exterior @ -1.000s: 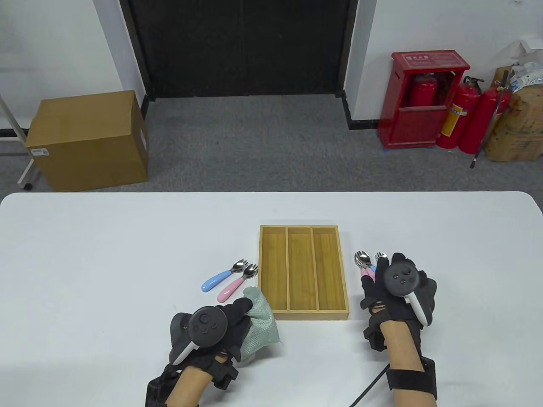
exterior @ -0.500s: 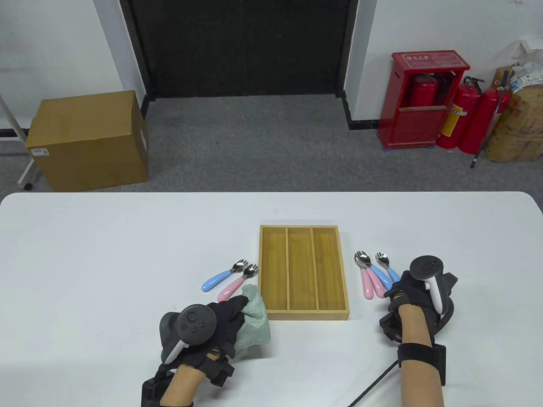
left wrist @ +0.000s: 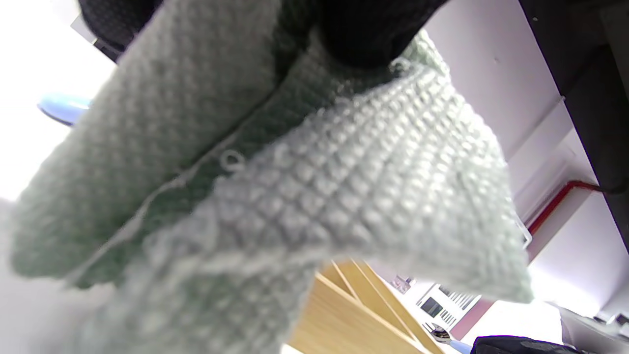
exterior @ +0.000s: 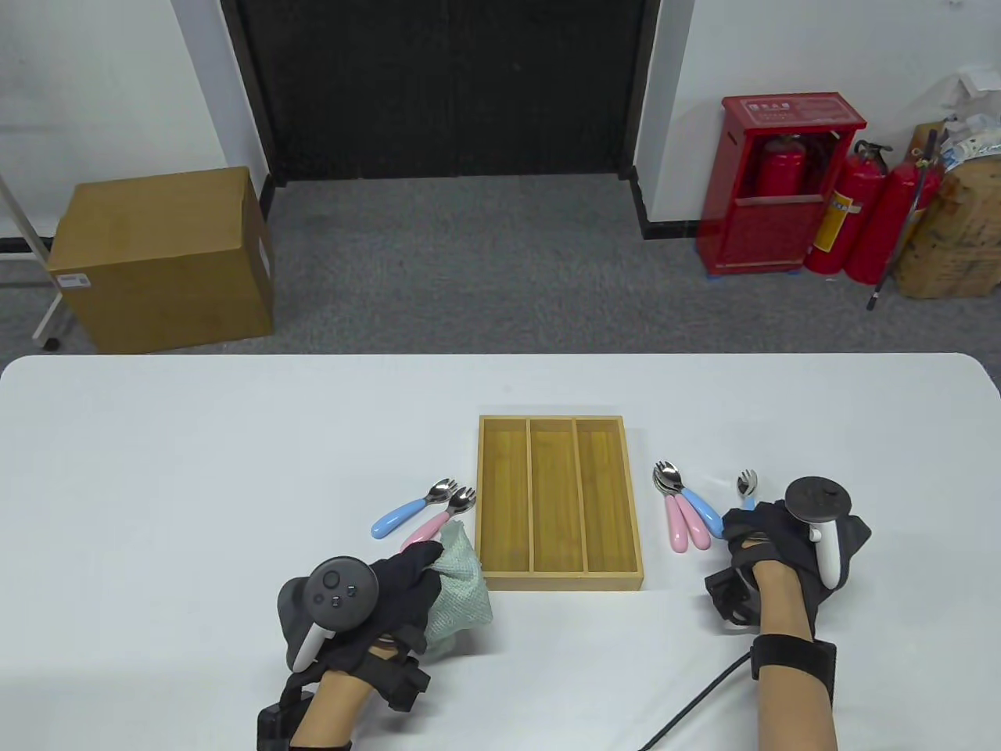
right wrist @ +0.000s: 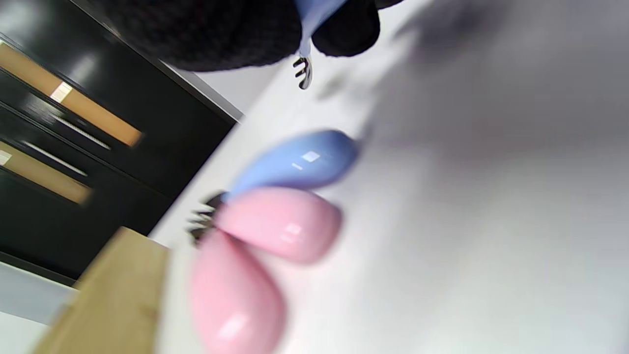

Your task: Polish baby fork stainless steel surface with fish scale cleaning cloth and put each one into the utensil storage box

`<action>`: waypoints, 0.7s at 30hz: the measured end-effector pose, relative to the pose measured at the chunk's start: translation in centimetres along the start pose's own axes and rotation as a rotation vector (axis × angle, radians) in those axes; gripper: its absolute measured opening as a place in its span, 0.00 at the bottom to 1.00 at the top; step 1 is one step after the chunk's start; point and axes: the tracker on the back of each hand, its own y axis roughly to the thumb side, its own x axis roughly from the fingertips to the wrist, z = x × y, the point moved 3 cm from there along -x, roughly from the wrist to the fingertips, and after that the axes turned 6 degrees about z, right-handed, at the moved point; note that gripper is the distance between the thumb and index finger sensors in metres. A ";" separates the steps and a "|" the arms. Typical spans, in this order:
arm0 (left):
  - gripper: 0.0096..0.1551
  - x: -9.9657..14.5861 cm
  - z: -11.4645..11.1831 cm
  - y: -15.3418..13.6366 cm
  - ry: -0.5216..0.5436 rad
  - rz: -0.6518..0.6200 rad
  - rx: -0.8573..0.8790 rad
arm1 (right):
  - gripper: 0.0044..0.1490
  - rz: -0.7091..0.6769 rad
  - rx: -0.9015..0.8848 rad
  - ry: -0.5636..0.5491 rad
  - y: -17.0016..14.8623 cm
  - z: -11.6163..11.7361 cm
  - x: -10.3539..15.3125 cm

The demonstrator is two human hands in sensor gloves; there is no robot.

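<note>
Right of the utensil storage box (exterior: 559,504), the right hand (exterior: 782,547) now pinches one blue baby fork (exterior: 747,485) away from its group; the left hand (exterior: 391,598) grips the cloth (exterior: 457,587), ready for polishing.

White table (exterior: 195,438) in the foreground, with grey carpet (exterior: 485,266) beyond its far edge. Black double door (exterior: 442,86) set in the white back wall. Cardboard box (exterior: 160,258) on the floor at left, with a white frame on a castor (exterior: 43,313) just beside it. Red extinguisher cabinet (exterior: 778,184) at right, holding one extinguisher; two more red fire extinguishers (exterior: 868,219) stand beside it. Stacked cartons and bags (exterior: 958,211) at the far right.
</note>
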 end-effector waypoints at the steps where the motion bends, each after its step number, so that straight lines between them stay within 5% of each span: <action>1: 0.24 0.0 0.0 -0.2 0.000 0.008 0.021 | 0.30 -0.036 -0.016 -0.017 0.5 -0.2 0.4; 5: 0.24 -0.1 0.2 -1.3 0.003 0.059 0.150 | 0.29 -0.320 -0.119 -0.038 4.5 0.1 4.2; 8: 0.24 -0.1 0.2 -2.0 -0.002 0.084 0.217 | 0.29 -0.475 -0.210 0.048 7.2 1.7 7.7; 14: 0.24 -0.2 0.0 -3.1 -0.018 0.134 0.353 | 0.29 -0.651 -0.377 0.286 11.0 6.8 15.7; 21: 0.25 -0.1 -0.2 -4.0 -0.015 0.170 0.494 | 0.28 -0.717 -0.320 0.504 10.9 13.5 20.8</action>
